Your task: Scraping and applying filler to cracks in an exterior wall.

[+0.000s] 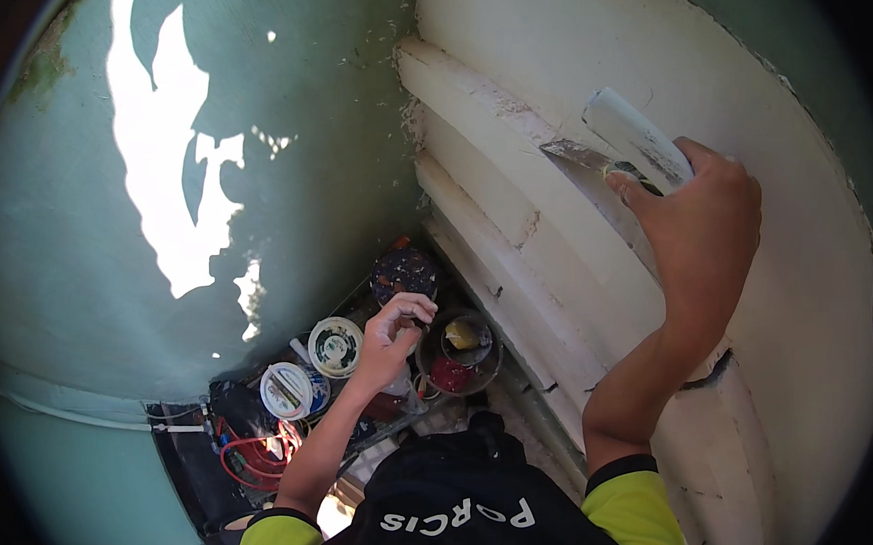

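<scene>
My right hand (706,213) is raised in front of the stepped white moulding (577,231). It grips a putty knife (583,156), whose metal blade points left toward a ledge. The same hand holds a white flat-faced piece (633,133) with smears along its edge; its exact kind is unclear. Lower down, my left hand (394,337) hovers over the containers with fingers loosely curled, a gap at the thumb and nothing visible in them. Nearest to it are a round tub (464,353) holding a yellow item and a red one, and a speckled dark bucket (404,274).
Two white-lidded buckets (335,347) stand left of my left hand. Red hose or cable (249,455) lies coiled on dark items by the wall. A pale pipe (83,417) runs along the green wall (293,176), where sunlight falls in patches. The moulding's ledges jut out.
</scene>
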### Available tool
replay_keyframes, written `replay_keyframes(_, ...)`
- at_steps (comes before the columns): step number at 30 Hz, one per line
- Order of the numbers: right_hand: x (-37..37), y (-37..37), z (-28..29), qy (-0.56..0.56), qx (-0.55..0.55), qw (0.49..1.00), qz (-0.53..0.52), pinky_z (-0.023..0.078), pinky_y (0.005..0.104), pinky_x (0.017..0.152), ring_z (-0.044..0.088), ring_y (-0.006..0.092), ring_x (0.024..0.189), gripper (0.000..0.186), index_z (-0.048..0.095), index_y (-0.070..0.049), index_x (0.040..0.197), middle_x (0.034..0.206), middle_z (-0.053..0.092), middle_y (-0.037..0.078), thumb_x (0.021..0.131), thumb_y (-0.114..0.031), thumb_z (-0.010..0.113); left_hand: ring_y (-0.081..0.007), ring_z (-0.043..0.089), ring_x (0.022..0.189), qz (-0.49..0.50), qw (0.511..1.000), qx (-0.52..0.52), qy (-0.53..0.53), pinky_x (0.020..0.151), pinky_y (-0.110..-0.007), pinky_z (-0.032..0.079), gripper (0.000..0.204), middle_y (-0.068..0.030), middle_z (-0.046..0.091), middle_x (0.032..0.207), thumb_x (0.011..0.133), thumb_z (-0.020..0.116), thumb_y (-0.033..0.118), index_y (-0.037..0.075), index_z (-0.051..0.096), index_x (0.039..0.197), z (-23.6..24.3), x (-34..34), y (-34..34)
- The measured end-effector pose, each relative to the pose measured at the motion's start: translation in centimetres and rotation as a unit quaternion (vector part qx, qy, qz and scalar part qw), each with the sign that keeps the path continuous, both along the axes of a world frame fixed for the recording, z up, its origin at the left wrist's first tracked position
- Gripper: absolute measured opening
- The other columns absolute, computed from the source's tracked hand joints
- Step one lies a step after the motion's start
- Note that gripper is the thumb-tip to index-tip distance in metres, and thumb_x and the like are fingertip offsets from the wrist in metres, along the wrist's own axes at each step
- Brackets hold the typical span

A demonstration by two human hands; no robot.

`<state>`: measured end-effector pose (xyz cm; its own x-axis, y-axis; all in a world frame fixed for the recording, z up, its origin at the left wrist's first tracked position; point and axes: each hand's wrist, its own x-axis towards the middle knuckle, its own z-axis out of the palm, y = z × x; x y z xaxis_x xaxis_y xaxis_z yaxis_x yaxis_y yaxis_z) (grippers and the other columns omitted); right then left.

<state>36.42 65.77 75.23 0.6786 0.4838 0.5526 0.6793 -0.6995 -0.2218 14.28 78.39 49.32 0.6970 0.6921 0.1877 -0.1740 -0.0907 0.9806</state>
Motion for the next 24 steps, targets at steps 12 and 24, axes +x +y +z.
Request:
replay_keyframes(12, 0.0, 0.5, -0.9, 0.018, 0.04, 0.998, 0.045, 0.054, 0.0355, 0.073, 0.069, 0.0311, 0.075, 0.039, 0.072, 0.001, 0.092, 0.083, 0.071, 0.017, 0.065, -0.025, 0.085, -0.0151, 0.056, 0.103, -0.039, 0.999, 0.032, 0.014, 0.083, -0.027, 0.044, 0.023, -0.0063, 0.059, 0.112, 0.077, 0.049, -0.01, 0.003, 0.059, 0.094, -0.6, -1.8, -0.7)
replay_keyframes(24, 0.0, -0.2, -0.8, 0.019, 0.022, 0.998, -0.048, 0.052, 0.0407, 0.079, 0.067, 0.0316, 0.083, 0.042, 0.073, -0.006, 0.102, 0.088, 0.07, 0.016, 0.067, -0.027, 0.084, -0.0165, 0.057, 0.103, 0.018, 0.999, -0.023, 0.02, 0.088, -0.029, 0.043, 0.023, -0.0071, 0.058, 0.111, 0.081, 0.048, -0.011, 0.002, 0.058, 0.097, -2.3, -2.6, -0.7)
